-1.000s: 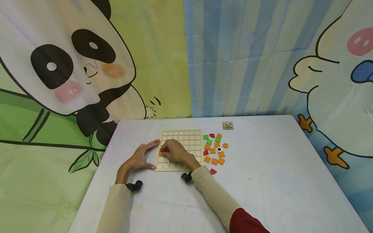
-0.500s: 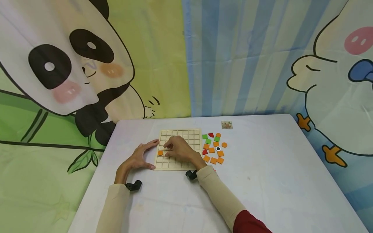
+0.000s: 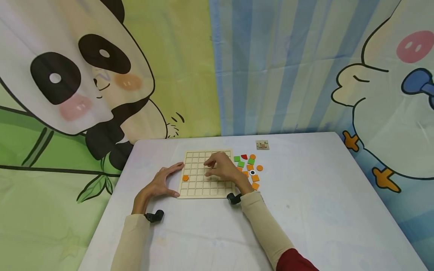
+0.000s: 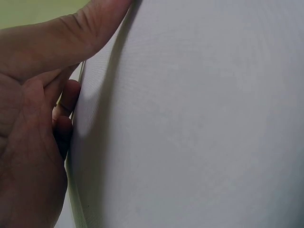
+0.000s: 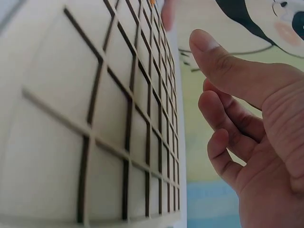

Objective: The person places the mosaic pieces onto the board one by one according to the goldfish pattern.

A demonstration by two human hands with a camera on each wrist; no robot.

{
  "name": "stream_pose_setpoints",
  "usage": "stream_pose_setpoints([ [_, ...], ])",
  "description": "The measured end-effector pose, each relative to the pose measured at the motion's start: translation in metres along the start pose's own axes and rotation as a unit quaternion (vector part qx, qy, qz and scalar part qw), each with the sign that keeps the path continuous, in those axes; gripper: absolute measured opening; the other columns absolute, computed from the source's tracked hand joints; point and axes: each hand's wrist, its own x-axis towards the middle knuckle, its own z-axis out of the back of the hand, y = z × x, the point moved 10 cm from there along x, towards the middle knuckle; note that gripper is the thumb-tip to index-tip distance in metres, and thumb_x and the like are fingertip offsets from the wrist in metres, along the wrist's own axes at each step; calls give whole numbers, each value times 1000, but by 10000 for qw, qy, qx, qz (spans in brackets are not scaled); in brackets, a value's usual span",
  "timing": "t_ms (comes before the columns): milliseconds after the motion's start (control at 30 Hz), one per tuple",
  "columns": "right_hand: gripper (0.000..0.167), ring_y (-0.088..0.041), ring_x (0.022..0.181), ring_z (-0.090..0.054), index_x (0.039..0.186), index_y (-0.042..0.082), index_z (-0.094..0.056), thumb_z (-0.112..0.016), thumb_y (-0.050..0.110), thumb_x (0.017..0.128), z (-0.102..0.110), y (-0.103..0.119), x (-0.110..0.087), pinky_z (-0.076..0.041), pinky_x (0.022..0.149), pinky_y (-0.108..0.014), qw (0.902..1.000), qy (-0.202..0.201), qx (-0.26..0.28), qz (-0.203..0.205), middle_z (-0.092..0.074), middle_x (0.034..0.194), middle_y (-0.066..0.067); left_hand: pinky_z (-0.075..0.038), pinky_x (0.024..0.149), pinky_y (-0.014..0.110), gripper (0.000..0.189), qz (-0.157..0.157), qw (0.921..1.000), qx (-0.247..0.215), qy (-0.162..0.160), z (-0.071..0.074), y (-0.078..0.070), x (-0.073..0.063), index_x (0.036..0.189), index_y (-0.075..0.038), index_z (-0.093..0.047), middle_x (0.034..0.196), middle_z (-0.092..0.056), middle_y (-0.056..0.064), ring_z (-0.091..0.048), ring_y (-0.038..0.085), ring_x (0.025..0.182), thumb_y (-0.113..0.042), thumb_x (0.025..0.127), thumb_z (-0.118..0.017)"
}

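Observation:
A pale wooden board (image 3: 193, 191) divided into square cells lies flat on the table. One round orange piece (image 3: 185, 178) sits in a cell at its left edge. My left hand (image 3: 160, 185) touches the board's left side, thumb and fingers spread wide apart. In the left wrist view that hand (image 4: 33, 123) fills the left side. My right hand (image 3: 222, 167) hovers over the right half of the board, with nothing between thumb and fingers. Seen from the right wrist, the hand (image 5: 256, 128) has loosely bent fingers and a gap before the thumb, beside the grid (image 5: 111, 109).
Right of the board lie loose flat pieces: green squares (image 3: 237, 159), orange squares (image 3: 255, 178), orange discs (image 3: 259, 168), a red piece (image 3: 244, 157) and a white piece with a black ring (image 3: 252, 172). My right forearm covers some. A small patterned card (image 3: 262, 145) lies at the back.
My right hand has let go of the round orange piece, leaving it in the board's left cell, and has moved right across the board. My left hand stays at the board's edge.

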Motion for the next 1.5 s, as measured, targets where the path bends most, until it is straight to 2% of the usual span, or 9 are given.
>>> stream_pose_setpoints([
  [167, 39, -34, 98, -72, 119, -5, -81, -94, 4, 83, 16, -8, -8, -60, 90, -46, 9997, -105, 185, -144, -80, 113, -23, -35, 109, 55, 125, 185, 9998, 81, 92, -1, 3, 1, 165, -9, -48, 178, -38, 13, -49, 34, 134, -29, 58, -109],
  [300, 39, -37, 99, -72, 119, -5, -81, -94, 5, 83, 29, -15, -15, -59, 89, -45, 9991, -219, 244, -271, -80, 112, -25, -35, 111, 57, 124, 162, 9998, 57, 52, 0, 3, 0, 165, -9, -49, 178, -39, 12, -49, 35, 135, -30, 58, -109],
  [500, 37, -34, 96, -70, 117, -2, -83, -95, 5, 83, 50, -30, -30, -57, 90, -48, 9978, -463, 202, -419, -80, 109, -23, -34, 110, 53, 123, 57, 9999, 92, 28, -3, 4, 0, 165, -8, -48, 177, -40, 14, -48, 36, 138, -31, 59, -108],
  [667, 36, -31, 91, -70, 115, -5, -82, -94, 4, 83, 66, -45, -45, -57, 84, -40, 9961, -659, 262, -516, -81, 108, -24, -34, 113, 54, 125, 167, 9998, 48, 123, -6, 7, 0, 166, -11, -48, 178, -38, 11, -47, 35, 139, -31, 58, -109],
  [833, 35, -38, 93, -72, 114, -6, -83, -94, 2, 82, 81, -61, -57, -55, 83, -39, 9931, -839, 345, -741, -81, 107, -24, -33, 115, 57, 126, 252, 9996, 49, 147, -6, 8, 0, 166, -13, -48, 179, -38, 9, -46, 36, 142, -30, 58, -109],
  [967, 35, -37, 93, -73, 116, -3, -83, -94, 4, 83, 92, -74, -67, -59, 82, -43, 9911, -924, 237, -933, -82, 108, -22, -33, 115, 57, 125, 274, 9995, 27, 165, -5, 8, 1, 166, -13, -48, 179, -38, 8, -46, 35, 141, -30, 57, -109],
  [1000, 35, -35, 93, -73, 116, -2, -83, -94, 4, 83, 95, -76, -70, -59, 81, -40, 9905, -948, 183, -981, -82, 108, -21, -33, 115, 57, 126, 267, 9995, 34, 161, -4, 8, 1, 166, -13, -48, 179, -38, 9, -46, 35, 141, -30, 57, -109],
  [1233, 38, -34, 95, -73, 116, -3, -84, -96, 3, 81, 112, -85, -83, -57, 86, -47, 9888, -1105, 17, -1007, -83, 114, -18, -32, 115, 58, 126, 195, 9997, -100, 135, -4, 5, 2, 166, -11, -48, 178, -38, 10, -46, 36, 141, -28, 57, -109],
  [1500, 40, -34, 92, -72, 114, -3, -84, -98, 6, 78, 131, -97, -99, -59, 82, -44, 9848, -1174, -102, -1278, -83, 104, -20, -32, 115, 58, 125, 175, 9997, -109, 112, -3, 3, 1, 166, -10, -48, 178, -38, 12, -46, 37, 142, -27, 58, -109],
])
